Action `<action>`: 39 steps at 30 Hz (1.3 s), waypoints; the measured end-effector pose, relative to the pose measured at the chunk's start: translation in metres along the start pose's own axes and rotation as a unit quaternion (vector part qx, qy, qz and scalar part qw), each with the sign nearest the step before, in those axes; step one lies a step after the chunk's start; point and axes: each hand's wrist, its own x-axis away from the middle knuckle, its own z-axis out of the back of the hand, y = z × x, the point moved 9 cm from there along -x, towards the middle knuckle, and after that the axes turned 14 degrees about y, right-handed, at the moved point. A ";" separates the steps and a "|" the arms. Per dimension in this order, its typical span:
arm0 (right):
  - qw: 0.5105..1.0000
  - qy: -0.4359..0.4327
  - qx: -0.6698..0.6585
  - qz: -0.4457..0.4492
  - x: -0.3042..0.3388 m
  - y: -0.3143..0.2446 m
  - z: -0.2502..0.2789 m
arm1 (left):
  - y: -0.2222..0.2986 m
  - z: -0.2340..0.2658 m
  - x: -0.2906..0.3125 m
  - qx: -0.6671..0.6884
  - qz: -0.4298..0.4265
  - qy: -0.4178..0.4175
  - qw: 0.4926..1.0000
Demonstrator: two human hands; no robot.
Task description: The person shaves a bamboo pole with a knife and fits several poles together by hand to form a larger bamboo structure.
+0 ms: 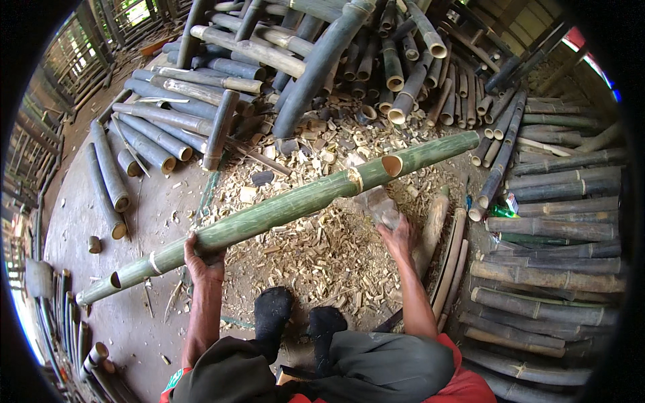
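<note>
Left hand [203,258] is gripping a green bamboo pole [289,205] steady while right hand [396,236], closed on a blurred blade [379,205], is chopping near its notch; steadier support would help.

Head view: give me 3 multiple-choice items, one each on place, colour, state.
1. Where does the left hand grip the long bamboo pole?
A. near its lower-left end
B. at its far right tip
C. nowhere

2. What colour is that pole?
A. red
B. green
C. white

3. What state is the right hand in?
A. resting flat on the floor
B. hanging empty at the side
C. raised just under the pole, holding a blurred blade-like tool

Answers:
1 A, the fingers wrap the pole toward its lower-left end.
2 B, its skin is green, unlike the grey stacked bamboo.
3 C, the hand is up over the wood chips with the tool blurred.
</note>
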 end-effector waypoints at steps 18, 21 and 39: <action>0.929 0.271 -0.233 0.100 -0.011 -0.026 0.025 | -0.048 0.033 0.047 -0.521 0.070 -0.062 0.848; 0.910 0.124 -0.382 0.105 -0.019 -0.164 -0.015 | 0.052 -0.006 0.049 -0.573 -0.420 -0.099 0.697; 0.812 -0.075 -0.561 -0.144 -0.053 -0.492 -0.308 | 0.075 -0.036 0.004 -0.646 -0.629 -0.026 0.432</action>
